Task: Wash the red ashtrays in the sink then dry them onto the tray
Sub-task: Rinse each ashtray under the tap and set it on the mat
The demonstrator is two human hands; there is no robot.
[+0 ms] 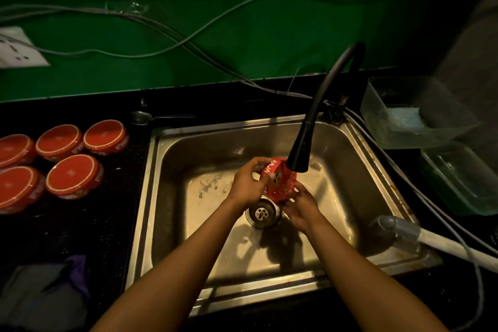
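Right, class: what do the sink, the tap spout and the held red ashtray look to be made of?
Sink: brushed stainless steel, by its grey sheen and soft reflections.
Tap spout: matt black, bent like a flexible hose; probably rubber or coated metal.
Ashtray: glossy red with printed letters; metal or plastic, unclear.

In the middle of the counter sits the sink, where both hands hold one ashtray under the faucet and above the drain, five ashtrays lying to its left and two containers to its right.
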